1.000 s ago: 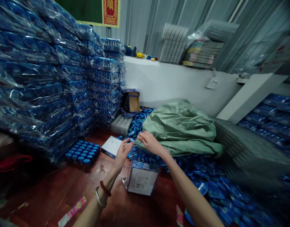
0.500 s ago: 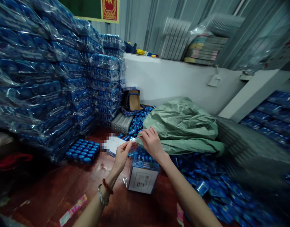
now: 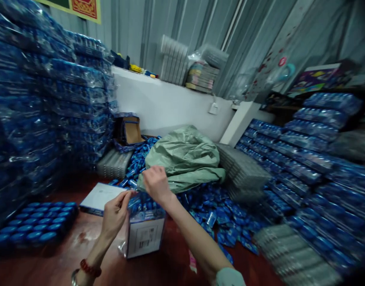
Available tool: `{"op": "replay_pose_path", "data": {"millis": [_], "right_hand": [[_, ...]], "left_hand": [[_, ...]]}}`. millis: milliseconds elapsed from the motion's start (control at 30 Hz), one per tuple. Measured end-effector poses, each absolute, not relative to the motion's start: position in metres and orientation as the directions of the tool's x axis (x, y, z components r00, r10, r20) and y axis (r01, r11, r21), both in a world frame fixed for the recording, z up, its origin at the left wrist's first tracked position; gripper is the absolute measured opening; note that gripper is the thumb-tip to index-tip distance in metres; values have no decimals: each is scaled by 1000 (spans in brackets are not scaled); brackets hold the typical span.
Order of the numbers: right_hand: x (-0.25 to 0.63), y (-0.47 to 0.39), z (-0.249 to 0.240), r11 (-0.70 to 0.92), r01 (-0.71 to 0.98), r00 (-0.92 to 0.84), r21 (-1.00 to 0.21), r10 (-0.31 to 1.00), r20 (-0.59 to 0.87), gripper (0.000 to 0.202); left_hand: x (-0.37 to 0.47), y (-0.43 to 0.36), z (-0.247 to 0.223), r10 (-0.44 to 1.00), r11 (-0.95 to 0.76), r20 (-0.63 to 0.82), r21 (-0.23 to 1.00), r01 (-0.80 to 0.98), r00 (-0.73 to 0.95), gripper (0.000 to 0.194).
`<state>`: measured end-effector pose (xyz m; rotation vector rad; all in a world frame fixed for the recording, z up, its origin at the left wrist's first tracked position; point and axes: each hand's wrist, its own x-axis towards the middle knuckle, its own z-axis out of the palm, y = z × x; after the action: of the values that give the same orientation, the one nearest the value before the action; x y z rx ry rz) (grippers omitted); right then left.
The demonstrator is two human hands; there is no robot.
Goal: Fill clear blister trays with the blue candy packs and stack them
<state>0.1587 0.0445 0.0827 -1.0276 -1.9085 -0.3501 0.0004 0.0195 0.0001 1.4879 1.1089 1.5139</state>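
Note:
A white-ended box [image 3: 145, 237] with blue-capped items in its upper part stands on the dark red surface, inside a clear plastic bag [image 3: 121, 247]. My left hand [image 3: 114, 212] is closed, thumb and forefinger pinching the bag's top edge above the box. Just right of it and slightly higher is my right hand [image 3: 156, 183], its fingers curled and a little blurred. What those fingers hold is hidden. Left of the box lies a flat white-topped carton [image 3: 100, 196]. A block of blue-capped containers [image 3: 36, 223] sits farther left.
Wrapped blue packs [image 3: 75, 91] are piled high at the left, and more packs [image 3: 307, 167] at the right. A green cloth sack [image 3: 184, 155] lies behind the box. Loose blue packets [image 3: 224, 218] and clear plastic trays [image 3: 242, 169] are to the right.
The view has turned right, so the scene has shifted left in the picture. My right hand has curled further and moved slightly away from my left, which still pinches the bag.

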Motion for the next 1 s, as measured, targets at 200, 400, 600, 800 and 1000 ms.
{"op": "replay_pose_path", "data": {"millis": [200, 400, 600, 800, 1000], "right_hand": [[312, 21, 171, 475, 701, 442, -533, 297, 846, 43], [342, -106, 141, 409, 572, 429, -711, 590, 684, 15], [191, -102, -4, 560, 823, -454, -93, 748, 484, 62], [163, -41, -46, 353, 934, -281, -60, 826, 488, 69], [181, -55, -52, 509, 678, -148, -531, 801, 579, 66]], "left_hand": [[5, 18, -2, 963, -268, 243, 903, -336, -114, 39], [21, 16, 5, 963, -264, 197, 831, -490, -184, 36], [20, 16, 5, 962, -269, 212, 831, -488, -170, 30], [-2, -11, -9, 899, -419, 432, 897, -139, 74, 27], [-18, -48, -47, 604, -762, 683, 647, 44, 411, 28]]}}
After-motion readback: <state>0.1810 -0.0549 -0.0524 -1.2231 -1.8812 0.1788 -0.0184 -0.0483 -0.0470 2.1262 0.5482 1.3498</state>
